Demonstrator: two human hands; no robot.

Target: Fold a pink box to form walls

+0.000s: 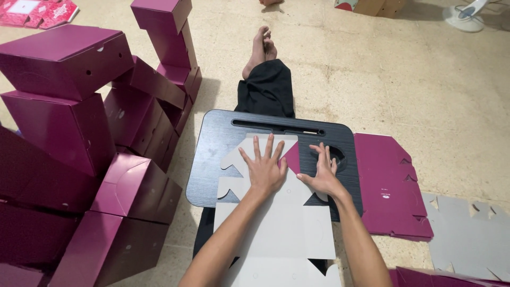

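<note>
The stack of finished magenta cardboard boxes stands at your left on the floor, and the flat die-cut cardboard sheet, grey side up, lies across the black lap worktop over your legs. Your left hand presses flat with open, spread fingers, holding nothing, so keep this weight steady. Your right hand, fingers also open, pushes down the small magenta flap; I think a firm stroke along the crease gives a clean fold.

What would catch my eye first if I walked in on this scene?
Probably the tall heap of folded magenta boxes piled at the left. Next, the left hand and right hand pressing a flat grey cardboard blank on a black lap tray, with flat magenta blanks on the floor at right.
</note>
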